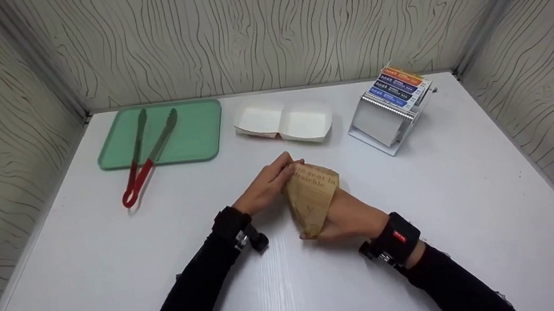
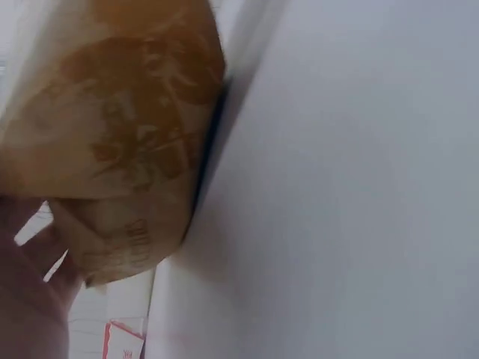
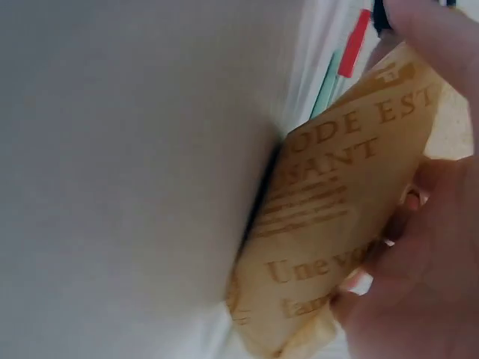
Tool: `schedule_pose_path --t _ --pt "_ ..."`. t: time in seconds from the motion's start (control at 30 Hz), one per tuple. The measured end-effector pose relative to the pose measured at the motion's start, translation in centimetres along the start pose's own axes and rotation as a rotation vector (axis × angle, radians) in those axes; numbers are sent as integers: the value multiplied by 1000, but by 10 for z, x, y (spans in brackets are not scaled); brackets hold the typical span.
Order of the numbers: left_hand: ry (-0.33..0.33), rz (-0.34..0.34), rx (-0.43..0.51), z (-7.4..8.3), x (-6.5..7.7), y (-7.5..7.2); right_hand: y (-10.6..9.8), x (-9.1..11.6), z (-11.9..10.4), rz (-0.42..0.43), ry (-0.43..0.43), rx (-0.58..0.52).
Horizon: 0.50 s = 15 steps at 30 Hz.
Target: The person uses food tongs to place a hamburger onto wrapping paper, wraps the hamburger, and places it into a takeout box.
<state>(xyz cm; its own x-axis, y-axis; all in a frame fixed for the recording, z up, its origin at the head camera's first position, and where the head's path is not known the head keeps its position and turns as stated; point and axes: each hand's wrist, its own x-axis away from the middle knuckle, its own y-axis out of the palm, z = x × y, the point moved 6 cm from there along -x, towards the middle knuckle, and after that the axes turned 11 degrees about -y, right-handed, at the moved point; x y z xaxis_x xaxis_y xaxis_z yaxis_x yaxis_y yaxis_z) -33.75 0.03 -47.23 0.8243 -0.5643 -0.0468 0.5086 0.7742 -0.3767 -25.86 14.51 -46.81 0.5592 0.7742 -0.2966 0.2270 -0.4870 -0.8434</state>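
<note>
Both hands hold a brown paper wrapper (image 1: 312,195) printed with words, just over the middle of the white table. My left hand (image 1: 266,188) grips its upper left edge, thumb on the near face. From the right, my right hand (image 1: 355,215) holds the lower corner and side, most of its fingers hidden behind the paper. Seen from the left wrist, the wrapper (image 2: 127,127) is bulged and folded, with darker patches; what it contains is hidden. In the right wrist view the fingers curl along the edge of the printed wrapper (image 3: 329,202).
Red-handled tongs (image 1: 144,171) lie across a green tray (image 1: 193,133) at the back left. Behind the hands stands an open white paper box (image 1: 307,122). A metal stand (image 1: 381,125) holding a stack of coloured label boxes (image 1: 397,85) is at the back right, near the wall.
</note>
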Motion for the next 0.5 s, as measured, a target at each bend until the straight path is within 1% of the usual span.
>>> schedule_pose_path --t 0.07,0.13,0.17,0.27,0.3,0.4,0.43,0.5 --pt "-14 82 -15 -2 0 -2 1 -2 2 -23 11 -30" --pt "-16 143 -12 -4 0 -4 0 -4 2 -46 -14 -16" --pt "-14 161 -2 -4 0 -4 -1 -5 2 -59 -12 -15" --pt "-20 201 41 -5 -4 -3 -3 -6 3 -57 -20 33" --pt "-23 216 40 -5 -5 -2 -3 -7 4 -48 -29 40" --pt "-33 278 -12 -5 -7 3 -6 -5 8 17 5 20" --pt "-36 302 -36 -4 -8 5 -7 -4 10 43 13 4" --pt "-43 352 -66 -5 -10 8 -10 -2 17 100 41 -63"
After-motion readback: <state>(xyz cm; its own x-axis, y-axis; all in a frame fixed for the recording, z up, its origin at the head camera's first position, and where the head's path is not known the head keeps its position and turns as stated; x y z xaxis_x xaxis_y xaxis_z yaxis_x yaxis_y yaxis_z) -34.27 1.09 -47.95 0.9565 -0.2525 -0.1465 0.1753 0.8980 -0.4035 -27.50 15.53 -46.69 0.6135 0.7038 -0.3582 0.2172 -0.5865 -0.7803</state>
